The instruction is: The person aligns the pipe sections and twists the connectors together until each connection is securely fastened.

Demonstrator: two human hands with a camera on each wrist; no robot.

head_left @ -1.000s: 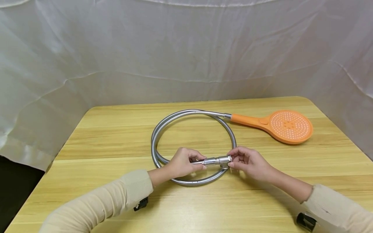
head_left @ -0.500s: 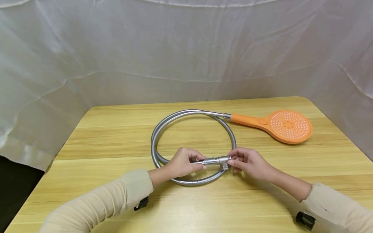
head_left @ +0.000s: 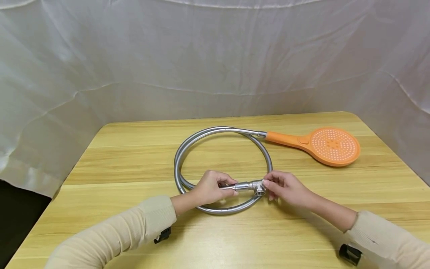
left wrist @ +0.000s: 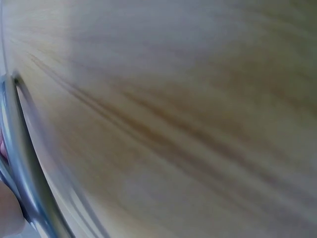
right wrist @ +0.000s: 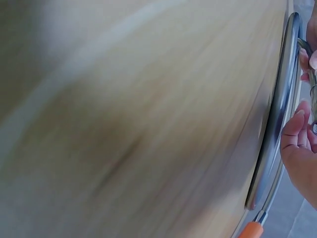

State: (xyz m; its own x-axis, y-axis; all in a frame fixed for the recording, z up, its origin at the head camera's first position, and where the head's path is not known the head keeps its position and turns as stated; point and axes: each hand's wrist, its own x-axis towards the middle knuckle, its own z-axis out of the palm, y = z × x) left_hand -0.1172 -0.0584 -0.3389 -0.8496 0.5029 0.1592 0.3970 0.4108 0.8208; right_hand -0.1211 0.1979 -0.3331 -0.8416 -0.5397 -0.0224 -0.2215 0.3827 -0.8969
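A grey shower hose (head_left: 178, 164) lies coiled on the table, joined at its far end to an orange shower head (head_left: 332, 146). My left hand (head_left: 209, 188) pinches the hose's near end just behind its chrome connector nut (head_left: 243, 186). Beyond the nut sits a chrome T-shaped valve (head_left: 259, 188), its round side opening turned toward me. My right hand (head_left: 287, 188) pinches the valve's right end between thumb and fingers. In the right wrist view the right hand (right wrist: 299, 148) shows at the right edge, beside the hose coil (right wrist: 277, 114).
The wooden table (head_left: 134, 157) carries the coil in its middle and the shower head at the back right. A pale curtain (head_left: 215, 63) hangs behind the table and along both sides. A dark gap shows at the far left.
The valve has turned in my right fingers, so its side branch now faces me with the opening showing. The right hand shifted slightly; the left hand and shower head stay in place.
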